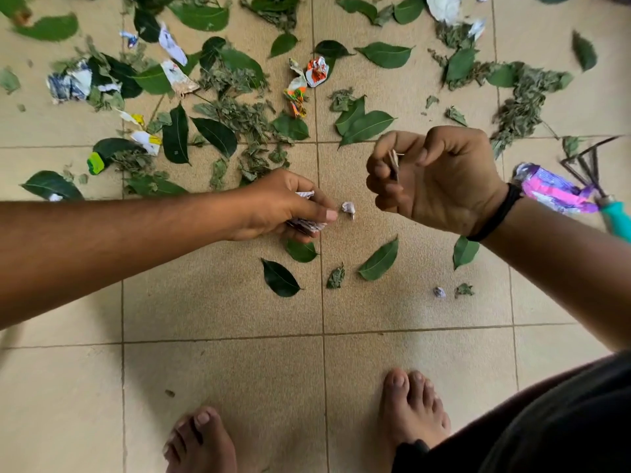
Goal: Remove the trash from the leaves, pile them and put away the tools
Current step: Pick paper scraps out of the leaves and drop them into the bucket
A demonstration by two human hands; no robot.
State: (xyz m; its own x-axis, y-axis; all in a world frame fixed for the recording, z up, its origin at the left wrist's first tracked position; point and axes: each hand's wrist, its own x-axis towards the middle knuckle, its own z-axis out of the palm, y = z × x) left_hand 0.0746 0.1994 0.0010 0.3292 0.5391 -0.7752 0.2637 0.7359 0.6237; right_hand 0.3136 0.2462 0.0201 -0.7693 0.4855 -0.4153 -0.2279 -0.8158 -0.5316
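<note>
Green leaves (pixel 367 126) and dried leaf bits (pixel 239 114) lie scattered over the beige tiled floor (pixel 222 308), mixed with crumpled wrappers (pixel 316 71). My left hand (pixel 290 206) is low over the floor, its fingers closed on crumpled paper scraps, and its fingertips almost touch a small paper ball (pixel 349 210). My right hand (pixel 430 179) is raised palm-up, with a small flat scrap (pixel 395 162) pinched between its fingers. A pink and purple wrapper (pixel 553 191) lies right of my wrist. Beside it lies a hand rake (pixel 594 179) with a teal handle.
More trash lies at the upper left: a white and blue wrapper (pixel 70 84), white papers (pixel 172 47) and a yellow-green piece (pixel 95 163). A tiny paper ball (pixel 439 291) sits lower right. My bare feet (pixel 413 418) stand at the bottom edge.
</note>
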